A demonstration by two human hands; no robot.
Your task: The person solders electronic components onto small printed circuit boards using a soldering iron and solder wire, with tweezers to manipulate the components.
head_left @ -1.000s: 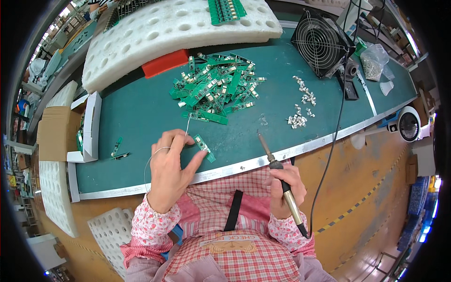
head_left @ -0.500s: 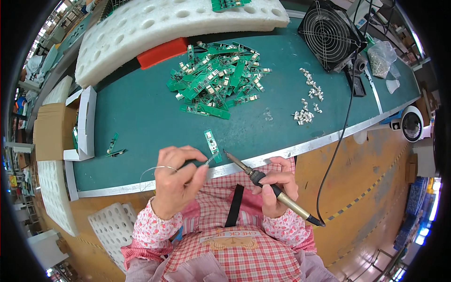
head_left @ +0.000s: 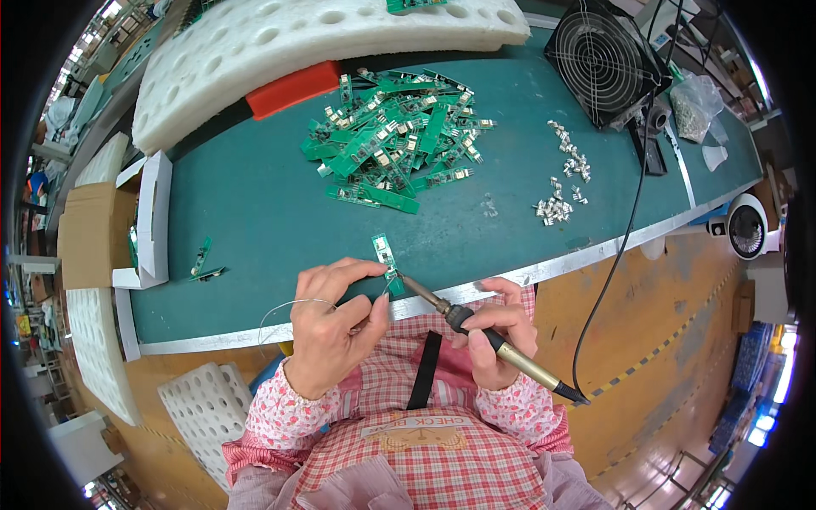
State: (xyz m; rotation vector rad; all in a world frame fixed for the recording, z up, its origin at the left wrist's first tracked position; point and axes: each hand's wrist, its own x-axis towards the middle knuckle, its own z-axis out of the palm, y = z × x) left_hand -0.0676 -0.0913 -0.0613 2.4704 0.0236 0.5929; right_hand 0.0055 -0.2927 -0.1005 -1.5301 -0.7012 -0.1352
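Observation:
A small green circuit board (head_left: 385,252) lies on the green mat near the front edge. My left hand (head_left: 333,319) pinches a length of solder wire (head_left: 289,303), which loops out behind the hand. Its index fingertip is at the board's left side, and the wire's front end points at the board's lower half. In my right hand (head_left: 500,331) is a soldering iron (head_left: 518,361), gripped round its dark collar. The iron's tip meets or nearly meets the board's right side, close to the wire end; actual contact is too small to tell.
A heap of green circuit boards (head_left: 399,144) sits beyond, near a red bin (head_left: 293,88) and white foam block (head_left: 323,34). Small metal connectors (head_left: 554,209) lie right, below a black fan (head_left: 599,64). At left are a cardboard box (head_left: 89,238) and loose boards (head_left: 202,259). The iron's cord (head_left: 625,238) hangs right.
My left hand has moved right and its index finger has come to the board. The wire end and the iron's tip have closed in on the board from either side.

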